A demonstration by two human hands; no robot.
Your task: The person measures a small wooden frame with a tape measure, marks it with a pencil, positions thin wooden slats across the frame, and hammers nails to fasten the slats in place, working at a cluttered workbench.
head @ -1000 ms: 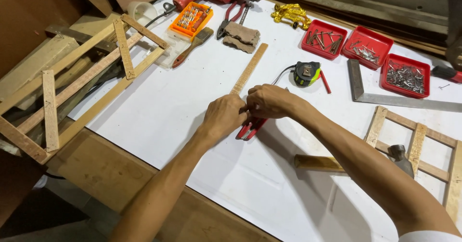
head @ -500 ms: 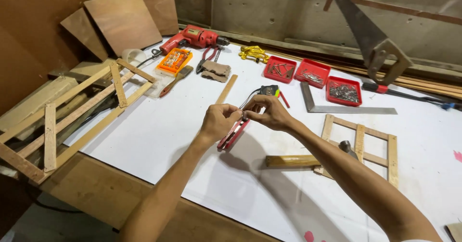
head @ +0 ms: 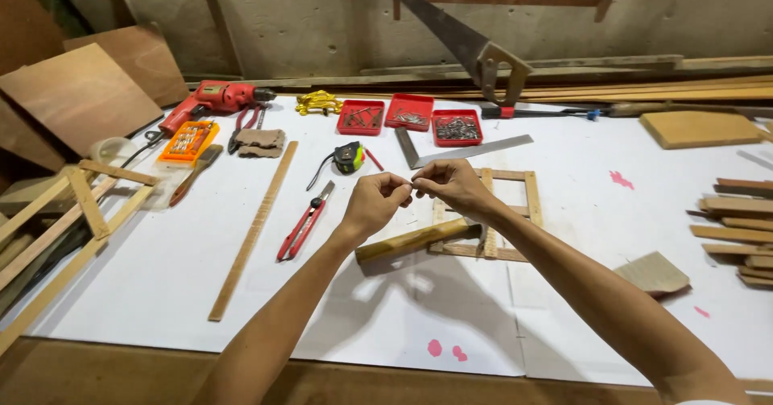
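Both hands met above the middle of the worktop (head: 161, 276), the left hand (head: 374, 204) and the right hand (head: 451, 186) with fingertips pinched narrow and touching each other over something too small to make out (a nail, perhaps, but it could not be told). Just under them lay a hammer (head: 415, 239), its round pale wooden handle slanting left, its head end resting on a small frame (head: 487, 212) of thin flat wooden slats.

Left of the hands a pair of red-handled pliers (head: 304, 221) lay flat, clear of both hands, and beyond it a long narrow wooden strip (head: 254, 229) ran diagonally over the white sheet that covered the worktop. A tape measure (head: 349, 157), black with yellow, sat just behind the hands, beside a steel square (head: 463, 151) with a dull grey blade.

Towards the back edge stood three shallow red trays (head: 409, 117) of small metal pieces, a red drill (head: 213, 99) and an orange case (head: 187, 141). A handsaw (head: 463, 47) leaned against the rough concrete wall. On the right edge were stacked short wooden offcuts (head: 737, 228); a larger slat frame (head: 72, 220) overhung the left edge. The white sheet lay bare in front of the hands, down to the wooden front edge.
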